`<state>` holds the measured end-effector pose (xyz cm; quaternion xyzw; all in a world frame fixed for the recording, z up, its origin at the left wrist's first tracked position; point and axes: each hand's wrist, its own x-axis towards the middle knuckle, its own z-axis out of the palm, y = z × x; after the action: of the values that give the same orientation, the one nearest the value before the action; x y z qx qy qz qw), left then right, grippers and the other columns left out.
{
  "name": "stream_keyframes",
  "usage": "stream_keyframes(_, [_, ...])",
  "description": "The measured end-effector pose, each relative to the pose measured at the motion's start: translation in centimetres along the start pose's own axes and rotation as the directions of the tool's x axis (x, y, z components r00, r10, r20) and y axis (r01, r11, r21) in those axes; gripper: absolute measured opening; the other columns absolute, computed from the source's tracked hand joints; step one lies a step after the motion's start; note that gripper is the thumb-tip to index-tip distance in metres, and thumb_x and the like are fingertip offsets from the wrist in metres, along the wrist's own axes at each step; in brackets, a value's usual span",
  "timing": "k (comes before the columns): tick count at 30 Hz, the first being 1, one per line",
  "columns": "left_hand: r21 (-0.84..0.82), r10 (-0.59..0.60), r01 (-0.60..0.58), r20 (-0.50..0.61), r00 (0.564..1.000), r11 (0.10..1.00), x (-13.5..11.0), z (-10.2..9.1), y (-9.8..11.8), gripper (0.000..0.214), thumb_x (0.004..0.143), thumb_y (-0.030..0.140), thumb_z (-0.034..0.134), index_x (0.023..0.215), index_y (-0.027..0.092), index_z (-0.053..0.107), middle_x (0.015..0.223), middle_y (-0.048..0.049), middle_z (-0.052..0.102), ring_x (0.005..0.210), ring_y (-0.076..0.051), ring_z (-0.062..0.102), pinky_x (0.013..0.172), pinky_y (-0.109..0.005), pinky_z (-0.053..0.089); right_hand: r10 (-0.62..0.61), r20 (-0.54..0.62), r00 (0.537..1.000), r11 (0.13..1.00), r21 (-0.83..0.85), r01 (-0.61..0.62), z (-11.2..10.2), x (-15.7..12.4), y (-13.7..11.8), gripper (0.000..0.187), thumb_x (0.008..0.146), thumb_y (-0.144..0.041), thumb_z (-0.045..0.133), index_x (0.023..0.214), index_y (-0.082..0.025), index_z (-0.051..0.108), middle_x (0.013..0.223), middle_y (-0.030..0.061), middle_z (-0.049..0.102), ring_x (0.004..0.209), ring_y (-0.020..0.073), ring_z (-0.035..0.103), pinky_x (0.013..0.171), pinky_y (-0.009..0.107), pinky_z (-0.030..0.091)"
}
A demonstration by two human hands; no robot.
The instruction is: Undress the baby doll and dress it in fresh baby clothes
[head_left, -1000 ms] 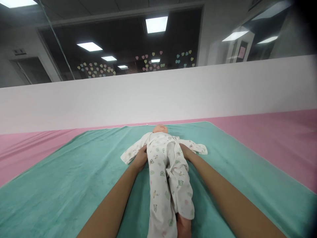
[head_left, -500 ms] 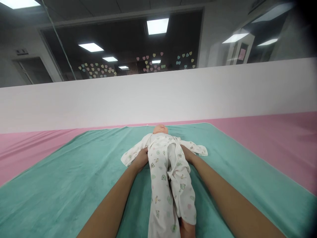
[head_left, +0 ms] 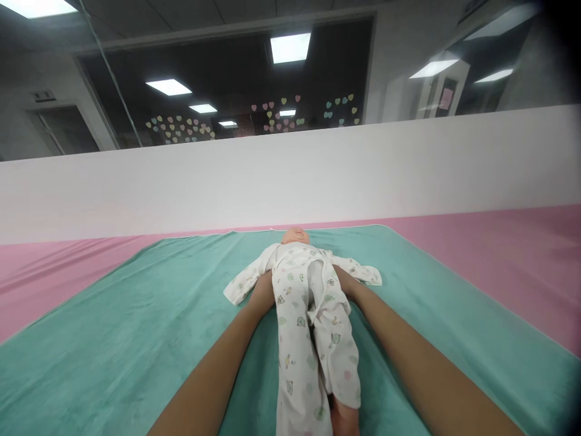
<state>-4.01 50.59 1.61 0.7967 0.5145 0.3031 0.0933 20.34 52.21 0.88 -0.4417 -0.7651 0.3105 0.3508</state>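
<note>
L hand (head_left: 262,295) & R hand (head_left: 345,282) at sides of baby doll (head_left: 295,236)
Doll on back in printed onesie (head_left: 303,321), on teal towel (head_left: 136,321) over pink cloth (head_left: 499,260); fingers hidden by onesie, can't tell if gripping.

Both arms come in from the bottom corners of the shot and angle inward, making a kind of V toward the middle. The left forearm (head_left: 204,375) is bare and runs up and to the right, and the left hand (head_left: 262,295) sits at the end of it with the wrist pretty much straight. Its fingers are tucked out of sight, so no clue how they're curled. The right forearm (head_left: 422,357) mirrors that from the other side, also bare, and the right hand (head_left: 344,281) sits a bit higher in frame, fingers hidden too. The two hands are well apart.
</note>
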Motion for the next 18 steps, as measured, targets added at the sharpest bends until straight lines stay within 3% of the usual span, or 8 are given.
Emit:
stream_keyframes(5, [0.125, -0.091, 0.098, -0.065, 0.994, 0.987, -0.35, 0.17, -0.05, 0.026, 0.081, 0.016, 0.038, 0.095, 0.014, 0.061, 0.101, -0.0122, 0.063, 0.096, -0.024, 0.057, 0.085, -0.033, 0.041, 0.003, 0.003, 1.0, 0.999, -0.034, -0.003, 0.19, 0.0, -0.09, 0.029, 0.07, -0.03, 0.051, 0.089, -0.014, 0.067, 0.095, 0.0065, 0.066, 0.09, 0.0244, 0.057, 0.086, 0.036, 0.044])
stream_keyframes(10, [0.212, -0.198, 0.211, -0.08, 0.977, 0.954, -0.65, -0.13, 0.18, 0.028, 0.08, 0.021, 0.043, 0.103, 0.012, 0.056, 0.104, -0.0152, 0.06, 0.096, -0.027, 0.057, 0.083, -0.036, 0.041, 0.016, 0.005, 1.0, 0.999, -0.048, -0.015, 0.27, -0.1, -0.37, 0.03, 0.071, -0.028, 0.051, 0.092, -0.013, 0.066, 0.098, 0.0089, 0.066, 0.092, 0.0248, 0.057, 0.091, 0.038, 0.041])
stream_keyframes(18, [0.123, -0.251, 0.258, -0.068, 0.966, 0.958, -0.74, -0.24, 0.15, 0.032, 0.081, 0.021, 0.041, 0.108, 0.01, 0.053, 0.112, -0.0199, 0.056, 0.105, -0.032, 0.052, 0.09, -0.042, 0.036, 0.036, 0.009, 0.999, 0.999, -0.017, -0.036, 0.25, 0.2, -0.15, 0.027, 0.068, -0.026, 0.054, 0.087, -0.012, 0.067, 0.095, 0.009, 0.066, 0.09, 0.0251, 0.056, 0.091, 0.039, 0.04])
